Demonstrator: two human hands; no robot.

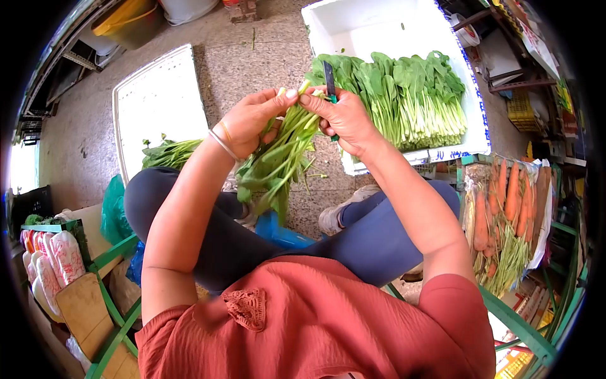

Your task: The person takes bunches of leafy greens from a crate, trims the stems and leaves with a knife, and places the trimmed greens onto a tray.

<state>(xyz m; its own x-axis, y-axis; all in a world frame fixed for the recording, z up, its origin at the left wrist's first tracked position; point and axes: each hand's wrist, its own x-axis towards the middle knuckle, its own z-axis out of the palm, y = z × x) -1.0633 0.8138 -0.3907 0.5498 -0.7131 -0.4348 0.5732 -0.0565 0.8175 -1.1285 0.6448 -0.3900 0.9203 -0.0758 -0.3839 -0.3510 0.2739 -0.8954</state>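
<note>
1. Beside the foam box (353, 31), to its left: gripping a loose bunch of greens (284, 158) in the left hand (252, 120), with fingers curled round the stems, letting the leaves hang down between bent knees.
2. Before the left edge of the box: clasping a knife (329, 77) in the right hand (341, 120), with its dark blade pointing outward, and pinching at the stem ends with thumb and forefinger, close against the left thumb.
3. Inside the box: packed greens (410, 101), laid side by side with pale stems toward the near wall.
4. Left of the box, on the speckled floor (243, 69): a white panel (158, 95), with a small heap of greens (170, 153) at its near end, partly hidden behind a knee and forearm.
5. Far left of the box: a yellow bucket (129, 28).
6. Off the near right corner of the box: carrots (505, 202) with long green stalks.
7. Right of the box, apart from it: a yellow crate (522, 114).
8. Nearer than the box, low between the legs: a blue bag (281, 234).
</note>
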